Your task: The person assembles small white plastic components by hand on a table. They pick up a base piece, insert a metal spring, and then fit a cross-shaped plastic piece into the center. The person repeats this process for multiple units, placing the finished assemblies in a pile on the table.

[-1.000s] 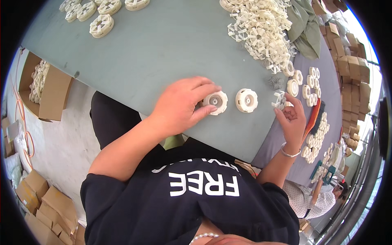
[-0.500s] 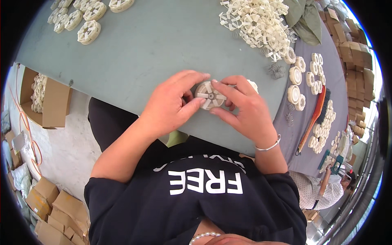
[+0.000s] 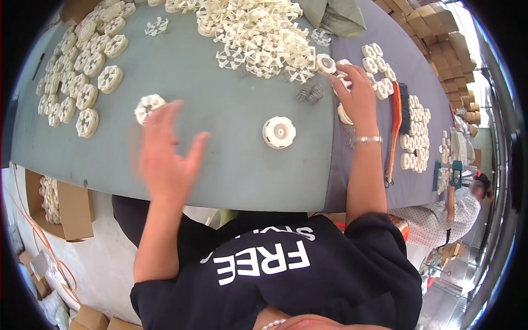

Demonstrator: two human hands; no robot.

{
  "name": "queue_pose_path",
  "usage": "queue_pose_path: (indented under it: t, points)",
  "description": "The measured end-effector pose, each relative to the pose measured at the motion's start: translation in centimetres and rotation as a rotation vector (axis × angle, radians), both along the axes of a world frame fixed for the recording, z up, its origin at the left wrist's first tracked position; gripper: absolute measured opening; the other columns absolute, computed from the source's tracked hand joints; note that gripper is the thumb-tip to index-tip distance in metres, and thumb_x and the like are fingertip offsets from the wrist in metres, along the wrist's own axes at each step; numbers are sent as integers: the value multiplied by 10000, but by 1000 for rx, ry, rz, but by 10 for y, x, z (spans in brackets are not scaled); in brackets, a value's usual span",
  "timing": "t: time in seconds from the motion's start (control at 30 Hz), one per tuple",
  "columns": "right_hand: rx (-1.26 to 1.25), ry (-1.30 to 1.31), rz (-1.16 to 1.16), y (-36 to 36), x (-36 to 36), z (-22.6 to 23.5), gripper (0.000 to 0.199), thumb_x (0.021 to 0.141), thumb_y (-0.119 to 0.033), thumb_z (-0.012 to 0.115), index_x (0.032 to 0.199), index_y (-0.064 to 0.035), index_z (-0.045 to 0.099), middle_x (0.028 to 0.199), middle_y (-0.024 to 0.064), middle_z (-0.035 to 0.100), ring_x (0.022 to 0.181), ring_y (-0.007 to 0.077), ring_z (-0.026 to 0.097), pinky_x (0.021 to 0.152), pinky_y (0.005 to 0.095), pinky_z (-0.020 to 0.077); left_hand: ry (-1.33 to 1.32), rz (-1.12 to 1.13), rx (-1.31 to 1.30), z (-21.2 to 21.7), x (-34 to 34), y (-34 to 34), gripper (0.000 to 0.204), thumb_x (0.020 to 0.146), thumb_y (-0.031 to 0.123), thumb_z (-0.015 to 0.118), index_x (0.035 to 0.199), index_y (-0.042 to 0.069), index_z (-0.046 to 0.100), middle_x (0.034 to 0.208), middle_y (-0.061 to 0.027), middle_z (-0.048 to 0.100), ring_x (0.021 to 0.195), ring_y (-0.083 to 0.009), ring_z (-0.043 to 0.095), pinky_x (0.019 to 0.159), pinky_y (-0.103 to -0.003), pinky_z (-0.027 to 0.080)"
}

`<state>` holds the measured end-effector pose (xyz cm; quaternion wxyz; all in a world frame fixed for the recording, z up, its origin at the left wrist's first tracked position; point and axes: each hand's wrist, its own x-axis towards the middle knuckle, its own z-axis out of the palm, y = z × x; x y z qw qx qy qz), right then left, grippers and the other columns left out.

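My left hand [image 3: 168,151], blurred by motion, has its fingers spread. Just beyond its fingertips, a cream round part with spokes [image 3: 148,106] rests on the table, partly covered by the fingers. At the right, my right hand [image 3: 357,92] reaches over a row of cream round caps, thumb and fingers apart around one round cap [image 3: 342,84]; whether it grips the cap cannot be made out. Between my hands a cream round housing [image 3: 279,132] with a recessed centre lies alone on the table. Another round cap [image 3: 325,64] lies left of my right fingertips.
A large heap of cream spoked pieces [image 3: 264,41] covers the far middle. Many spoked round parts [image 3: 88,96] stand far left. Springs [image 3: 310,93] lie near my right hand, and a red-handled brush [image 3: 395,129] farther right. A cardboard box [image 3: 75,212] stands lower left. A person [image 3: 443,214] is at the right.
My hands have parted. The spoked part they held together now appears on the table at the left by my left hand. My right hand has moved right to the caps, and the view has shifted.
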<state>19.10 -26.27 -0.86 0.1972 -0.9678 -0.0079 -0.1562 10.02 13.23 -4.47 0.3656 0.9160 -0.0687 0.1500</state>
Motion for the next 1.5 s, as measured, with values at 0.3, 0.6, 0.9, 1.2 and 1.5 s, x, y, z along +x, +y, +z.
queue_pose_path:
  t: [0.3, 0.6, 0.9, 1.2, 1.5]
  points:
    - [179, 167, 339, 47, 31, -26, 625, 849, -262, 902, 1393, -104, 640, 1101, 88, 706, 1015, 253, 669, 934, 407, 568, 66, -491, -22, -16, 3, -99, 687, 818, 219, 892, 1445, 107, 637, 1417, -127, 617, 1242, -364, 620, 1058, -484, 535]
    - [214, 34, 244, 57, -43, 21, 525, 784, -63, 904, 1267, -59, 698, 1130, 76, 714, 1025, 205, 683, 947, 356, 576, 128, -398, -61, -4, -7, -27, 647, 781, 143, 899, 1384, 116, 668, 1327, -110, 637, 1188, -355, 637, 1005, -463, 545]
    - [-102, 69, 599, 99, -27, 0, 421, 788, -161, 897, 1176, -98, 744, 1210, 78, 714, 1159, 318, 657, 1024, 425, 535, 200, -422, -53, 4, -1, -19, 703, 730, 128, 931, 1384, 119, 675, 1337, -98, 650, 1206, -341, 644, 1017, -450, 542]
    - [338, 209, 704, 128, -40, 9, 264, 883, -39, 790, 1136, -56, 717, 1098, 78, 734, 918, 295, 716, 846, 420, 590, 129, -189, -145, 7, 17, -11, 484, 873, 89, 828, 1343, 119, 717, 1315, -92, 678, 1087, -314, 689, 928, -411, 568]
    - [2, 325, 820, 157, -60, -4, 458, 906, -263, 867, 1299, -103, 695, 1051, 79, 735, 887, 275, 714, 812, 391, 581, 186, -131, -282, -13, 32, -6, 353, 931, 39, 763, 1281, 75, 737, 1126, -90, 711, 858, -213, 687, 773, -347, 573]
